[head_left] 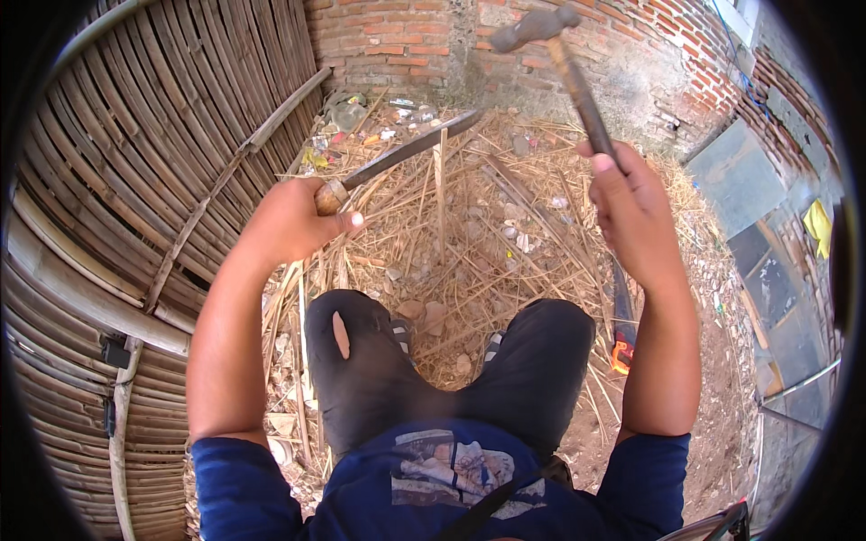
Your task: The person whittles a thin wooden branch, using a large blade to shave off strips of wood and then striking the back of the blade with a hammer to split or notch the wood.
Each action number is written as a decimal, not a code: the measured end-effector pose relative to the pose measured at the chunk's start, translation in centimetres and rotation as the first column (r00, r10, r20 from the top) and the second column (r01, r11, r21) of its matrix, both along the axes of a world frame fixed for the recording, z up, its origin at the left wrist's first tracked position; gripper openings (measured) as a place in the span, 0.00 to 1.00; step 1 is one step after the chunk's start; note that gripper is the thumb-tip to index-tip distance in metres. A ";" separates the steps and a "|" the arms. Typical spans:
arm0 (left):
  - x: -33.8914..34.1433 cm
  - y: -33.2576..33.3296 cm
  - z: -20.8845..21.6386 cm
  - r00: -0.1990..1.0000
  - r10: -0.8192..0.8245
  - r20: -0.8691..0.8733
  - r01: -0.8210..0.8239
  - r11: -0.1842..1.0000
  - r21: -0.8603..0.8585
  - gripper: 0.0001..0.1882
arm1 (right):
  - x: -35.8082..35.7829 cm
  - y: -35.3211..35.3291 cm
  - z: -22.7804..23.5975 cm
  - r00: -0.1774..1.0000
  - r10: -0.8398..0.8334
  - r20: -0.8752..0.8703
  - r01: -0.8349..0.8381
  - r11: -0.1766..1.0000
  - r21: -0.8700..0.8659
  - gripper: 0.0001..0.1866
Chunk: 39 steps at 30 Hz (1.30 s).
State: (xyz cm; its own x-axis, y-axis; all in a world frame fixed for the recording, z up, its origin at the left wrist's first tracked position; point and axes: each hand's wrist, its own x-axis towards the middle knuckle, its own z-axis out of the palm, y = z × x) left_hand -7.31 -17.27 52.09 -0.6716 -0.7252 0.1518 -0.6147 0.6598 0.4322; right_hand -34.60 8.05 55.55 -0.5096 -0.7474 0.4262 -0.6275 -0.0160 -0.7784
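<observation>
My left hand is closed around the wooden handle of a machete. Its dark blade slants up to the right, across the top end of an upright bamboo strip; whether the edge has bitten into the strip, I cannot tell. Raised at the right, my right hand grips a hammer by its handle. The hammer's metal head is up in front of the brick wall, well apart from the blade.
Bamboo slats form a wall on the left; a brick wall stands ahead. Bamboo scraps and litter cover the ground. A handsaw with an orange-and-black handle lies beside my right knee. Grey sheets lean at the right.
</observation>
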 end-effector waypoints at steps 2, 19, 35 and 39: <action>-0.6 -0.6 0.9 0.998 0.019 0.068 -0.017 0.999 -0.027 0.26 | -0.2 -0.4 -1.0 0.996 -0.036 -0.085 0.036 0.999 0.004 0.22; -1.0 1.4 0.7 0.995 0.013 0.100 -0.006 0.998 -0.068 0.21 | -0.2 -4.1 -2.6 0.893 -0.088 -0.441 0.285 0.869 0.404 0.24; -0.9 1.9 0.2 0.998 -0.006 0.067 0.014 0.993 -0.114 0.19 | 0.9 -3.6 -1.1 0.870 -0.024 -0.492 0.299 0.819 0.490 0.21; -0.8 1.6 0.0 0.997 0.019 0.081 -0.010 0.995 -0.104 0.19 | 0.3 -2.1 0.1 0.890 -0.148 -0.431 0.265 0.938 0.225 0.21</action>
State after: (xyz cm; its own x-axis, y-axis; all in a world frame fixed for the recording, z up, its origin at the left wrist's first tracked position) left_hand -8.13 -15.67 52.08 -0.6744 -0.7181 0.1718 -0.6548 0.6891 0.3103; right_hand -34.32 5.95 55.69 -0.4936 -0.7595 0.4237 -0.8514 0.3225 -0.4137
